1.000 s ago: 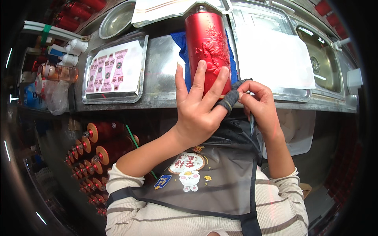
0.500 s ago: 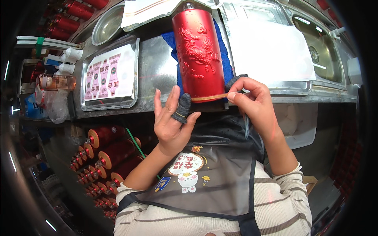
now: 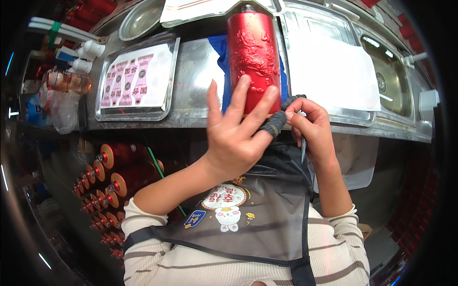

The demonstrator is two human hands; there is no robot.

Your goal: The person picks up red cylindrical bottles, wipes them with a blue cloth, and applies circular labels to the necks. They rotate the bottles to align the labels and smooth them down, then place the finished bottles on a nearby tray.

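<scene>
A: Since both hands are at the bottle, where does the red bottle [image 3: 253,43] sit, and which step is this?

B: Lying on the blue cloth [image 3: 220,50], on the steel surface [image 3: 195,66], neck away from the person, base at the near side. My read: close fingerwork at the base edge.

A: Hand states?

B: Left hand [image 3: 234,143]: fingers spread apart over the bottle's lower half, dark-wrapped fingertip [image 3: 274,124] angled toward the other hand. Right hand [image 3: 310,126]: thumb and forefinger together, pinching beside the base's right corner. Grey pointed strip [image 3: 304,150] hangs below — looks held in that hand.

A: Next move calls for?

B: I'd say a steady bottle, fine pinch control, strip's tip clear of the left fingers.

A: Blind spots?

B: Left thumb and most of the base edge — hidden. Can't tell what's in the pinch, or whether the hands touch. Strip's upper end is covered, so kind unclear. Stacked bottles [image 3: 129,157] lower left fade into dark.
</scene>
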